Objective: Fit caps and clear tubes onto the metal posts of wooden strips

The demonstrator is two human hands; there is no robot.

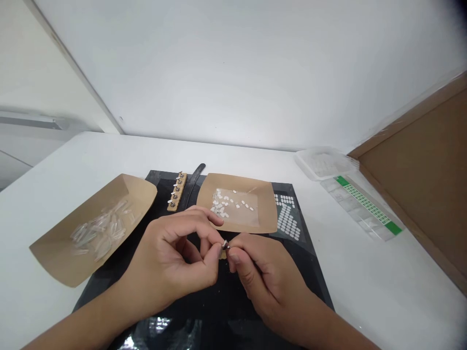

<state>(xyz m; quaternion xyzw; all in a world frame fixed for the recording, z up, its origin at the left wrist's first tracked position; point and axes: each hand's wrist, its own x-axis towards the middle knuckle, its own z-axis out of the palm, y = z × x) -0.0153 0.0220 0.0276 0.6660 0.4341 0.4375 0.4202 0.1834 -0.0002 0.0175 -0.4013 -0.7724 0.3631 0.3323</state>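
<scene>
My left hand [182, 248] is closed in a pinch, thumb against index finger, on a small silvery metal piece [225, 244] with a pale bit at its top. From the other side, my right hand [260, 272] pinches the same piece between thumb and index finger. Its exact kind is hard to make out, since the fingertips cover most of it. Just below the fingertips shows a bit of a tan strip [223, 254]. Beyond my left hand stands a tan strip with metal stands [177, 192], several bearing white tabs. A dark curved nail file [194, 182] lies beside it.
A cardboard tray [54, 243] of clear nail tips sits left. Another cardboard tray [268, 206] holds white oval tabs. A sheet of white tabs [289, 221] lies on the black mat [204, 301]. A compartment case with green label [368, 204] and clear plastic container [321, 163] stand right.
</scene>
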